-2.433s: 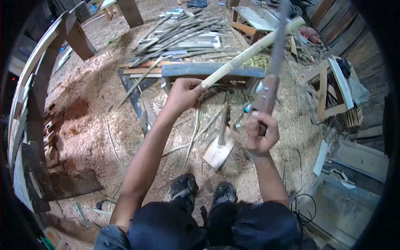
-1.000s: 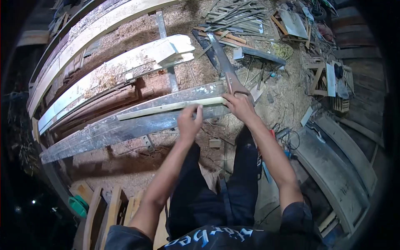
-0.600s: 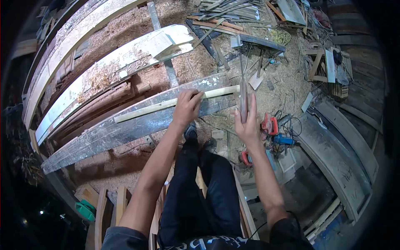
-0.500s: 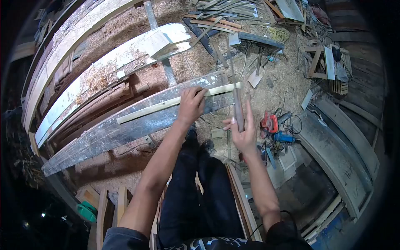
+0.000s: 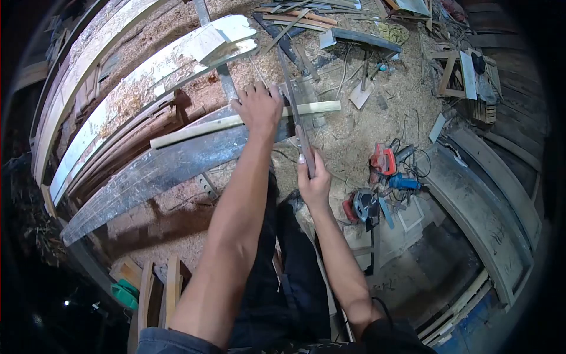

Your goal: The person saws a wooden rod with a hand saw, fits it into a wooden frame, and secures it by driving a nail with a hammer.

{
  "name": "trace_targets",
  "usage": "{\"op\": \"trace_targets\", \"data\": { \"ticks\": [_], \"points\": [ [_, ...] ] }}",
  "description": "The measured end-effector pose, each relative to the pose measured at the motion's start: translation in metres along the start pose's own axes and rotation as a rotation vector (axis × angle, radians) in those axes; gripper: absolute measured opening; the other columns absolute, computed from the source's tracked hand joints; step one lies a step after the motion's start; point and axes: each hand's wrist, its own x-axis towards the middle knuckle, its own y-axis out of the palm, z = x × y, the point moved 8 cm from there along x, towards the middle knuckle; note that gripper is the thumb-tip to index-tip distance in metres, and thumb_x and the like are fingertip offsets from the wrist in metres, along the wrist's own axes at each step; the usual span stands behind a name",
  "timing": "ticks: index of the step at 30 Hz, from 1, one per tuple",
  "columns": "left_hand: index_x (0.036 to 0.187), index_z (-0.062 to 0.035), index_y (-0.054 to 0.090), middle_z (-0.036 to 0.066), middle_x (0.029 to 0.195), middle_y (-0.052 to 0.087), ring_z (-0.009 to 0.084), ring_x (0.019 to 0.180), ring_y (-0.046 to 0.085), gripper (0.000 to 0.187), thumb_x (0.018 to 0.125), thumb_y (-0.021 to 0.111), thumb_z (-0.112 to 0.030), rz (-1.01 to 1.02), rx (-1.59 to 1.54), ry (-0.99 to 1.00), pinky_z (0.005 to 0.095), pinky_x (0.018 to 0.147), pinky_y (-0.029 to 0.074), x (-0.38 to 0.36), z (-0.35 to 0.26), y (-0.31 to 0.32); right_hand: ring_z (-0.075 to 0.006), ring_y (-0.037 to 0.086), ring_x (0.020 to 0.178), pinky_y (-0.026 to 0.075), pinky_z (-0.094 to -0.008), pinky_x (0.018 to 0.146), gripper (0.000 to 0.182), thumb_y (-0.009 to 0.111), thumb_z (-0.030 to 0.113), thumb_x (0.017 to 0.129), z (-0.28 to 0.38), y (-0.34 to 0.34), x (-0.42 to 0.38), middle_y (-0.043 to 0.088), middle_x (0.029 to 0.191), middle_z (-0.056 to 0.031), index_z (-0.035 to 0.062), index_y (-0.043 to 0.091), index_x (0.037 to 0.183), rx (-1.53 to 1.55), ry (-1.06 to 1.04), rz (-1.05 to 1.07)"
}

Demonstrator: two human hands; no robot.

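**A:** The pale strip (image 5: 236, 122) — where does it lie?

**B:** Lengthwise along the long grey plank (image 5: 159, 168), running from about nine o'clock toward three o'clock, its right end jutting past the plank's edge. The left hand (image 5: 257, 110) presses flat on top of it, fingers spread, pinning rather than gripping.

**A:** And the blade?

**B:** The right hand (image 5: 312, 183) is closed round the handle of a long machete (image 5: 293, 103). The blade points toward twelve o'clock and crosses the strip just right of the left hand.

**A:** Any change from half a second ago?

**B:** Yes. Then the machete stood upright near the strip's right end; now it leans over the strip, closer to the left hand, and the left hand has flattened out.

**A:** Any writing to read?

**B:** None legible. At four o'clock, on the sawdust floor (image 5: 354, 135), lie a red power tool (image 5: 383, 162), a blue one (image 5: 404, 182) and a circular saw (image 5: 361, 206), close together.
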Motion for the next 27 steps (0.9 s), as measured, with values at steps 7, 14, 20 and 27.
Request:
{"op": "trace_targets", "data": {
  "ticks": [7, 14, 20, 27],
  "points": [
    [0.113, -0.0048, 0.07, 0.016, 0.122, 0.065, 0.0306, 0.126, 0.051, 0.055, 0.097, 0.036, -0.045, -0.079, 0.08, -0.045, 0.0595, 0.113, 0.021, 0.0, 0.001, 0.002, -0.0355, 0.07, 0.099, 0.055, -0.0394, 0.079, 0.043, 0.058, 0.027, 0.097, 0.01, 0.008, 0.014, 0.068, 0.104, -0.0243, 0.0029, 0.056, 0.132, 0.004, -0.004, -0.008],
    [0.109, -0.0073, 0.072, 0.015, 0.114, 0.07, 0.0289, 0.117, 0.059, 0.05, 0.095, 0.038, -0.041, -0.017, 0.083, -0.079, 0.0581, 0.113, 0.021, 0.001, 0.0, 0.0, -0.0205, 0.072, 0.08, 0.054, -0.0324, 0.071, 0.038, 0.059, 0.021, 0.097, 0.018, -0.007, 0.022, 0.07, 0.09, -0.018, 0.0021, 0.059, 0.129, 0.037, -0.094, 0.035],
    [0.108, -0.0092, 0.072, 0.013, 0.114, 0.07, 0.0277, 0.115, 0.06, 0.046, 0.094, 0.04, -0.038, -0.005, 0.083, -0.086, 0.0561, 0.114, 0.022, 0.001, -0.001, -0.001, -0.0218, 0.073, 0.082, 0.054, -0.0319, 0.07, 0.039, 0.058, 0.017, 0.097, 0.015, -0.009, -0.004, 0.07, 0.093, -0.0196, -0.002, 0.056, 0.131, -0.025, 0.005, 0.067],
    [0.109, -0.0089, 0.072, 0.012, 0.117, 0.068, 0.027, 0.115, 0.059, 0.043, 0.094, 0.04, -0.035, -0.001, 0.09, -0.066, 0.0547, 0.112, 0.025, 0.0, -0.002, 0.0, -0.0209, 0.072, 0.071, 0.054, -0.0322, 0.063, 0.044, 0.06, 0.015, 0.095, 0.019, -0.003, 0.014, 0.069, 0.084, -0.0204, -0.01, 0.053, 0.13, -0.012, -0.035, 0.027]
  ]
}}
